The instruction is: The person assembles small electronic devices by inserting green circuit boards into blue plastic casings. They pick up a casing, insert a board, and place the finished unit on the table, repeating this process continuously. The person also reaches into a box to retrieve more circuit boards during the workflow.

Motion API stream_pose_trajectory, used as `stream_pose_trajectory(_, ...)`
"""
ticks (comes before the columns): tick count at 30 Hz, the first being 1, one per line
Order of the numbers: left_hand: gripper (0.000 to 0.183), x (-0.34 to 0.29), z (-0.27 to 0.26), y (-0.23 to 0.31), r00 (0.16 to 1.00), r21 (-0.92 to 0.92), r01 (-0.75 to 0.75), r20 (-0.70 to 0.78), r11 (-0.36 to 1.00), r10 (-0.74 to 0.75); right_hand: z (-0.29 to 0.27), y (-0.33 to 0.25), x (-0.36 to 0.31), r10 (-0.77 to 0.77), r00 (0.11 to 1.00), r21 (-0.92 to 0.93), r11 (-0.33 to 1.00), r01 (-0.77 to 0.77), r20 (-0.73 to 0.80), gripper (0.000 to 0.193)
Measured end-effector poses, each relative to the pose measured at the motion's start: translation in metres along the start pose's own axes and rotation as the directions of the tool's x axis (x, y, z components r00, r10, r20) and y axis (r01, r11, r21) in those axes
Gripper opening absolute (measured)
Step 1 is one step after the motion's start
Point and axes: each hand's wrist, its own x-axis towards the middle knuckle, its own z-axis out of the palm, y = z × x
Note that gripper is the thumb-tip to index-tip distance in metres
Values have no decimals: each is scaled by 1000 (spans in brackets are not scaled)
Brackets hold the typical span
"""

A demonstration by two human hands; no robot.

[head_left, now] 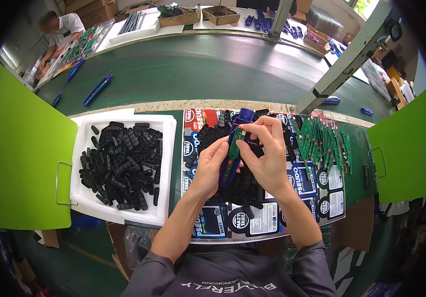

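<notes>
A long blue plastic housing is tilted up in front of me, with a narrow green circuit board lying along its open face. My left hand wraps the housing from its left side, thumb along the edge. With thumb and index finger, my right hand pinches at the board's upper part, near a thin red wire and a small white piece. Under the hands, black rubbery parts lie heaped on a printed sheet; the hands partly hide them.
To the left, a white foam tray holds many black parts. Green circuit boards with red wires are piled at right. Beyond runs a green conveyor belt carrying blue housings. Lime-green panels flank me; a metal post rises far right. Another person works far left.
</notes>
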Motion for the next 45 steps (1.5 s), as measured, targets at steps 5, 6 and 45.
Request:
stream_pose_trajectory(5, 41, 0, 0, 1, 1000, -49, 5, 5, 999, -5, 4, 7, 3, 35, 999, 1, 999, -35, -33, 35)
stream_pose_trajectory(6, 39, -1, 1, 0, 1000, -11, 1, -7, 1000, -1, 6, 9, 2, 38, 999, 10, 999, -38, -33, 35)
stream_pose_trajectory(45, 29, -24, 21, 64, 873, 309, -337, -250, 889, 418, -37, 118, -38, -1, 1000, -485, 874, -12, -25, 43)
